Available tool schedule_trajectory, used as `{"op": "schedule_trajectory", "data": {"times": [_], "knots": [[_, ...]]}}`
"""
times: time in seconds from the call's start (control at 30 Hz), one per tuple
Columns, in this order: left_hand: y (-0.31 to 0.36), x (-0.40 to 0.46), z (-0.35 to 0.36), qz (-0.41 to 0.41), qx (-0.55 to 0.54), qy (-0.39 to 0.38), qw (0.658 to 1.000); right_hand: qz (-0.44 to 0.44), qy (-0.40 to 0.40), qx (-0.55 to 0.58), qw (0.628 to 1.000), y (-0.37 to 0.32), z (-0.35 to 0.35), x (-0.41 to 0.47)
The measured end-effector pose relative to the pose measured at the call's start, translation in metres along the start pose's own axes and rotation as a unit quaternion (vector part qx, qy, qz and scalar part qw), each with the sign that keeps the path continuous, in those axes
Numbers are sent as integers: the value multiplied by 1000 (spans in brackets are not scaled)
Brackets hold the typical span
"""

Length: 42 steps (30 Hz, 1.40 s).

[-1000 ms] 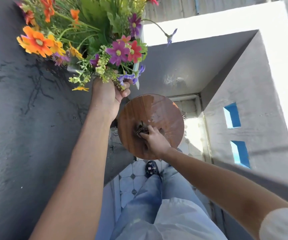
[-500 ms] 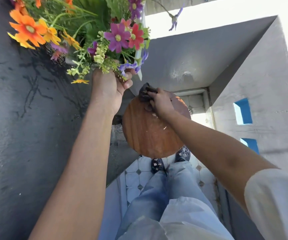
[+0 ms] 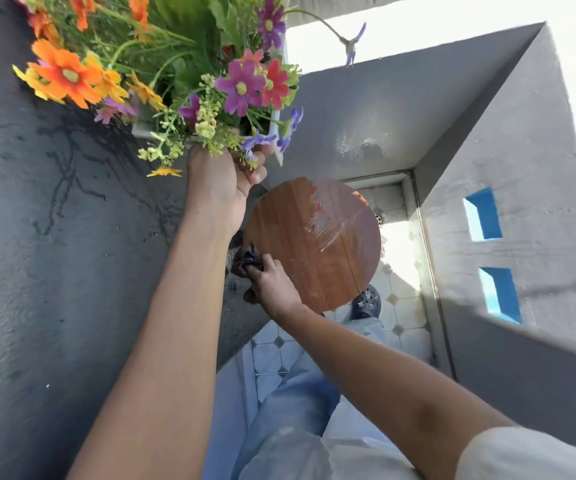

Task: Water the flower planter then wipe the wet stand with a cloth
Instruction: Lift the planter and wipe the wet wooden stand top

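Right hand (image 3: 272, 289) with cloth (image 3: 246, 259) at stand's (image 3: 314, 240) near-left edge

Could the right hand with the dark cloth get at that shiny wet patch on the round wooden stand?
Probably yes: the right hand is on the round wooden stand, and bare wood lies between it and the shiny wet patch.

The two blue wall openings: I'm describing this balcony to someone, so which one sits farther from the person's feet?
The upper blue rectangular opening in the grey wall, level with the round wooden stand; the lower opening sits nearer the dark shoe.
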<state>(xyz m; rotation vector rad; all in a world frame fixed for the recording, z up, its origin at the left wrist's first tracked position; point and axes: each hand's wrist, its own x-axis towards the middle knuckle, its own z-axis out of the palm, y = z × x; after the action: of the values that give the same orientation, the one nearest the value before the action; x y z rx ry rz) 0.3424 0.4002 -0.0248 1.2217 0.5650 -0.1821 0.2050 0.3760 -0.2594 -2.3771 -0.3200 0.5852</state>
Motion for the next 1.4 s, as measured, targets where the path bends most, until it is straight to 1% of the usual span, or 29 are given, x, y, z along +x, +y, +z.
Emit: {"op": "schedule_trajectory", "data": {"times": [0.03,0.1,0.17,0.23,0.27,0.3,0.33,0.37,0.43,0.5,0.57,0.73,0.8,0.83,0.9,0.97,1.03,1.13,1.17,1.27,1.33,1.4], "knots": [[0,-1,0,-1,-3,1,1000,-16,-15,-8,1000,1,7,-13],[-2,-5,0,-1,-7,3,1000,-45,-21,-27,998,16,7,-36],[-6,-10,1,2,-7,1,1000,-42,13,-41,998,49,-13,-44],[-13,-14,1,2,-10,1,1000,13,82,-35,996,92,-48,-35],[-17,-16,0,-2,-16,2,1000,57,122,-23,991,110,-71,-28],[-20,-19,1,-9,-23,3,1000,94,152,-17,984,123,-94,-22],[-24,-22,1,-16,-28,4,999,127,166,-2,978,132,-114,-16],[-26,-25,1,-21,-31,7,999,140,174,13,975,137,-126,-12],[-30,-30,0,-25,-30,10,999,148,186,0,971,133,-136,-7],[-33,-35,-2,-23,-23,8,999,151,212,9,965,120,-126,-7],[-35,-40,-3,-10,-12,1,1000,133,209,7,969,101,-100,-7],[-35,-46,-5,4,-6,-5,1000,59,92,7,994,28,-15,-22],[-36,-47,-6,2,-2,-5,1000,41,44,-4,998,13,9,-44],[-36,-47,-7,1,3,-6,1000,28,33,-17,999,16,17,-56],[-37,-48,-8,1,11,-14,1000,9,44,-43,998,37,17,-79],[-37,-47,-9,0,14,-15,1000,17,78,-59,995,72,-5,-95],[-37,-45,-8,-1,9,-10,1000,50,120,-69,989,109,-43,-95],[-38,-45,-6,-7,1,-11,1000,144,161,-51,975,148,-100,-75],[-38,-46,-5,-8,2,-10,1000,163,170,-40,971,152,-111,-68],[-38,-49,-5,-11,8,-6,1000,179,183,0,967,147,-114,-60],[-38,-49,-6,-10,10,-5,1000,169,209,50,962,135,-111,-67],[-38,-46,-9,-10,5,-3,1000,145,233,129,953,122,-114,-72]]}}
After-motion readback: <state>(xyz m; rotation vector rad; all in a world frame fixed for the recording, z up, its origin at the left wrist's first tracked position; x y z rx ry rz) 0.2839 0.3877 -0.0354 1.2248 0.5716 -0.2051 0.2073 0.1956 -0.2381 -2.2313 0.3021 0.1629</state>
